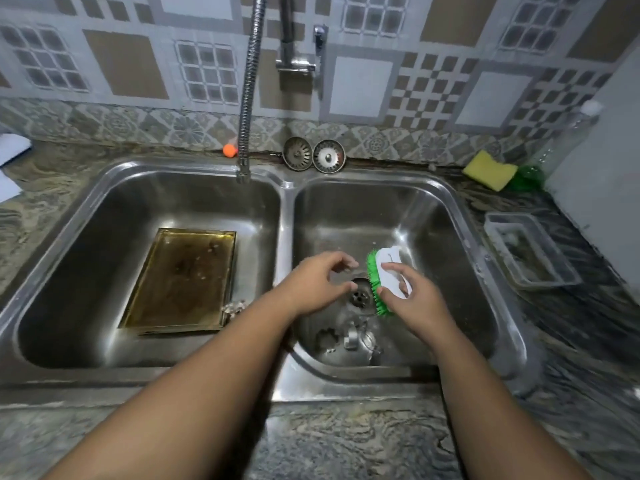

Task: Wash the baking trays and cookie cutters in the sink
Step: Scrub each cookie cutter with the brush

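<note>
- Metal cookie cutters (349, 337) are lying at the near end of the sink's (346, 386) right basin.
- Above the drain, the right hand (412, 299) is gripping a green-bristled brush (382, 278). The left hand (311, 285) is hovering, fingers curled; I cannot tell whether it is pinching anything.
- The stained baking tray (183, 278) is waiting in the left basin.
- Scrubbing seems to be under way; next, a cutter needs bringing to the bristles.
</note>
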